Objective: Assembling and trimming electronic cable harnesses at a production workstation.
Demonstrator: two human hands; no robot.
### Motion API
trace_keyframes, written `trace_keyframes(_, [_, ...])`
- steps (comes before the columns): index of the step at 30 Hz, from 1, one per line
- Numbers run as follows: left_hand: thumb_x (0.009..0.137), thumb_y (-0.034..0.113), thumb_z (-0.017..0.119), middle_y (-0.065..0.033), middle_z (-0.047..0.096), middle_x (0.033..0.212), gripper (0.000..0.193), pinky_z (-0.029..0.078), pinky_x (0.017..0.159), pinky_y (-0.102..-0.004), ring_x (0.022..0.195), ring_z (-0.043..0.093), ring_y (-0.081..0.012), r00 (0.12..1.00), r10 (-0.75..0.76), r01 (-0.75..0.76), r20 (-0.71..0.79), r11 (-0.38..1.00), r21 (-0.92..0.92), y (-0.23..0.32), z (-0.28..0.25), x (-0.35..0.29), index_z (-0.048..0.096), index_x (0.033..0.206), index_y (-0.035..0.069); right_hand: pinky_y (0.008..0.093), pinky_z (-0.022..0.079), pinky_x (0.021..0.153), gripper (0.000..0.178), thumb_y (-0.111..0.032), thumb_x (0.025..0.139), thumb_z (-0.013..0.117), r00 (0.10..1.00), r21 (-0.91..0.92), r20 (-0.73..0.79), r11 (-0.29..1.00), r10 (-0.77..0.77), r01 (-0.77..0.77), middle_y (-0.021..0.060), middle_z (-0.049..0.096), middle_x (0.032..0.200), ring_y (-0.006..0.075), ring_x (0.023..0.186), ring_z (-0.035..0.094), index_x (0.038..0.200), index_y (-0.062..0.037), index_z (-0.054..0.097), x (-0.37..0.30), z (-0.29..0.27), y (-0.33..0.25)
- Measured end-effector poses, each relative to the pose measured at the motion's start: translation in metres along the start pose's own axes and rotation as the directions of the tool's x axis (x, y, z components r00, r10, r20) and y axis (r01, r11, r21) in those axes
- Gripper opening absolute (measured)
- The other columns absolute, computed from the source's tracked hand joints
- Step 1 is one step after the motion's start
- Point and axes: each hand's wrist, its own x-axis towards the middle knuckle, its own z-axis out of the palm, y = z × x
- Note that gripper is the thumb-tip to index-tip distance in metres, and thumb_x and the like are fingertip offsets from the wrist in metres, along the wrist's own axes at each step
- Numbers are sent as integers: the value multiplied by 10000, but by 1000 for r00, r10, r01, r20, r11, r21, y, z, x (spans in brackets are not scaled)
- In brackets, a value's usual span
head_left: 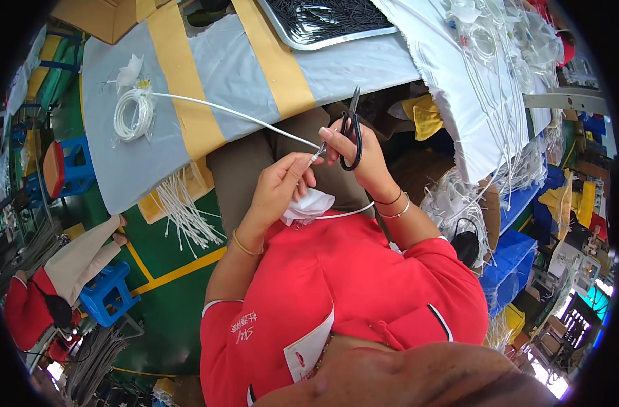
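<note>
My left hand pinches the end of a white cable between thumb and fingers. That cable runs across the table edge from a tied white coil. In my right hand is a pair of black-handled scissors, blades pointing away from me. The thumb and a finger of this hand also meet at the cable's tip, close to the left fingertips; the exact contact is too small to make out. Below the left hand lies a crumpled white translucent bag, with a white cable by it.
A metal tray of small black pieces stands at the table's far side. The grey-covered table has tan tape strips. Bagged cables lie on white cloth at the right. Loose cable ends hang at the left. Another person sits lower left.
</note>
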Motion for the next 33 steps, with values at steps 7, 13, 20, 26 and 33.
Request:
trace_keyframes(7, [1006, 173, 570, -3, 618, 837, 217, 399, 583, -173, 676, 530, -32, 1000, -24, 24, 18, 1000, 11, 2, -1, 3, 692, 1062, 3, 215, 413, 538, 262, -268, 926, 692, 999, -15, 26, 999, 29, -29, 8, 583, 648, 71, 585, 554, 828, -41, 606, 6, -5, 6])
trace_keyframes(13, [977, 138, 613, 2, 614, 857, 174, 425, 630, -182, 724, 568, -52, 980, 184, -174, -77, 977, 121, -5, 6, 2, 692, 1039, -4, 235, 414, 572, 286, -300, 946, 649, 989, -20, 79, 992, 126, -124, 12, 563, 656, 89, 598, 532, 860, -33, 595, 3, -4, 5])
trace_keyframes(20, [894, 80, 695, -70, 619, 815, 102, 456, 590, -254, 669, 580, -120, 868, 434, -293, -243, 841, 454, -8, 9, 2, 665, 947, -3, 273, 459, 631, 379, -390, 951, 622, 971, -432, 158, 871, -181, 233, 28, 604, 708, 133, 671, 582, 945, -11, 624, -13, -16, 10])
trace_keyframes(26, [896, 64, 689, -53, 594, 805, 92, 435, 580, -239, 666, 564, -110, 850, 487, -308, -199, 768, 562, -4, 13, 0, 659, 943, -11, 364, 461, 601, 514, -527, 953, 557, 914, -703, 402, 657, 48, 274, 96, 580, 660, 238, 615, 599, 907, -21, 633, -24, -33, 6])
trace_keyframes(33, [877, 65, 696, -81, 573, 772, 87, 446, 572, -280, 629, 562, -170, 848, 500, -317, -175, 744, 588, 0, 16, 0, 646, 912, 3, 314, 454, 558, 624, -607, 958, 500, 813, -488, 496, 873, 305, -30, 59, 578, 609, 155, 577, 596, 790, -21, 634, -23, -30, -6])
